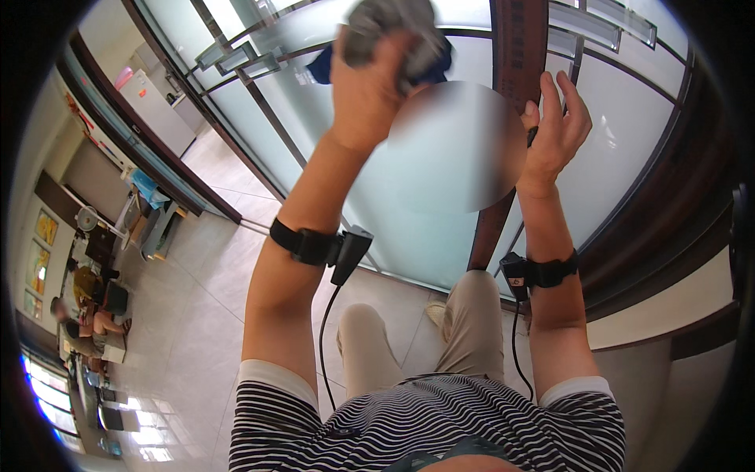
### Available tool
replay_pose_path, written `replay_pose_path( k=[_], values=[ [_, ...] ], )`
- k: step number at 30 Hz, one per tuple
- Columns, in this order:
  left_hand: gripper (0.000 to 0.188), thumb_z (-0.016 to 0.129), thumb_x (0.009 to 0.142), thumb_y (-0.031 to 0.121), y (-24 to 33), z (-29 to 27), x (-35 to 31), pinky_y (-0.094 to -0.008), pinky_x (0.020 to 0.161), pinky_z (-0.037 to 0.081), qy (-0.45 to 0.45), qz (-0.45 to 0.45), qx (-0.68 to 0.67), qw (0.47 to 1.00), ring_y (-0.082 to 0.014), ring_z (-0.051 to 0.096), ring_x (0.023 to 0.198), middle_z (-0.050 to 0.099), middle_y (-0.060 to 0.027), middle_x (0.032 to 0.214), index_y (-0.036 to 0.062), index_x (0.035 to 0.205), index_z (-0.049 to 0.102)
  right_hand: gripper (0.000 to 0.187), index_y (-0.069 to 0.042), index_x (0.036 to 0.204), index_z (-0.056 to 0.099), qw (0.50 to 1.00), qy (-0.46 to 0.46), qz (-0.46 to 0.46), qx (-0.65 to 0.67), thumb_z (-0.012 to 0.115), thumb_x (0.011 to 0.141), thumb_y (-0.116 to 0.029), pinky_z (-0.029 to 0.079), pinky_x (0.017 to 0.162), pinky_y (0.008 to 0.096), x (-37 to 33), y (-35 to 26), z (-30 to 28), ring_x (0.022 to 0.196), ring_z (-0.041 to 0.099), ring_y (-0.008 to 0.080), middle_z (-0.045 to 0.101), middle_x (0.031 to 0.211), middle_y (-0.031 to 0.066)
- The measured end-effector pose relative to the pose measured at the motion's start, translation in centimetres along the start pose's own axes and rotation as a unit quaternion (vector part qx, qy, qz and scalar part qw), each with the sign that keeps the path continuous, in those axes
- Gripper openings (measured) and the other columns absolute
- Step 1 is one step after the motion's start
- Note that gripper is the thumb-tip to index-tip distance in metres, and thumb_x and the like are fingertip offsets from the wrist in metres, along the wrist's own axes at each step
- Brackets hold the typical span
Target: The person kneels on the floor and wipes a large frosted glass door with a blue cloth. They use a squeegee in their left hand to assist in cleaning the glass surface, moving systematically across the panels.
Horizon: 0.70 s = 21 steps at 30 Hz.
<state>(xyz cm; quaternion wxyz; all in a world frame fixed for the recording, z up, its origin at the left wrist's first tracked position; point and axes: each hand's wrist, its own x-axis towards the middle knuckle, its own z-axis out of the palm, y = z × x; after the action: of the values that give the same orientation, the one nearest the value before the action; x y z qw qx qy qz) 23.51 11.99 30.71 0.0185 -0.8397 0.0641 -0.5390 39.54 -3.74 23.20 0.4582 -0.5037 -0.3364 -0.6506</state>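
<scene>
Grip: left hand [366, 86] is clenched on a grey cloth [393, 31], bunched with no clear long axis, pressed to the frosted glass [440, 236].
Fingers right: right hand [554, 130] is spread, released, fingertips on the dark wood post [519, 47].
Post axis: upright, just right of the cloth.
Edges: glass pane runs between brown frames; tiled floor [204, 299] lies open below.
Wrists: black straps [303, 244] with cables.
</scene>
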Motion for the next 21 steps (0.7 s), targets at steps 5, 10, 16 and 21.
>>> replay_pose_path(
  k=[5,10,16,21],
  values=[
    [0.045,0.061,0.086,0.019,2.0,7.2,-11.7,-0.0501,0.107,0.035,-0.112,0.104,-0.031,0.988,-0.0355,0.049,0.123,0.053,-0.0166,0.132,0.0033,0.128,0.056,0.033,-0.01,0.12,0.065,1.0,0.003,0.004,0.009,0.059,0.088,-0.01,0.039,0.096,0.0401,0.2,-0.9,0.0,0.112,0.049,0.0259,0.056,0.125,0.008],
    [0.034,0.064,0.078,0.016,5.0,6.8,-18.0,-0.0395,0.098,0.045,-0.285,0.036,-0.107,0.952,-0.0291,0.057,0.108,0.062,-0.0108,0.114,0.011,0.111,0.068,0.031,-0.011,0.118,0.065,1.0,0.007,0.007,-0.004,0.059,0.088,-0.01,0.039,0.094,0.0395,-0.3,-0.2,0.6,0.109,0.05,0.0249,0.057,0.122,0.0064],
    [0.058,0.064,0.071,0.011,7.2,5.2,-27.1,-0.0379,0.097,0.046,-0.328,-0.358,-0.213,0.848,-0.0321,0.058,0.111,0.063,-0.0151,0.112,0.0133,0.128,0.053,0.03,-0.011,0.119,0.065,0.998,0.014,-0.046,-0.031,0.058,0.09,-0.013,0.039,0.092,0.0393,-0.5,0.6,0.5,0.107,0.05,0.0246,0.058,0.12,0.0069],
    [0.083,0.06,0.078,0.01,8.8,-0.1,-28.4,-0.0362,0.097,0.047,0.072,-0.586,-0.599,0.541,-0.0247,0.057,0.114,0.054,-0.0125,0.127,0.0012,0.149,0.018,0.036,-0.011,0.124,0.063,0.997,-0.03,-0.068,-0.015,0.062,0.088,-0.009,0.042,0.091,0.0415,-0.3,-0.1,-0.7,0.11,0.048,0.0299,0.054,0.126,0.0141]
  ],
)
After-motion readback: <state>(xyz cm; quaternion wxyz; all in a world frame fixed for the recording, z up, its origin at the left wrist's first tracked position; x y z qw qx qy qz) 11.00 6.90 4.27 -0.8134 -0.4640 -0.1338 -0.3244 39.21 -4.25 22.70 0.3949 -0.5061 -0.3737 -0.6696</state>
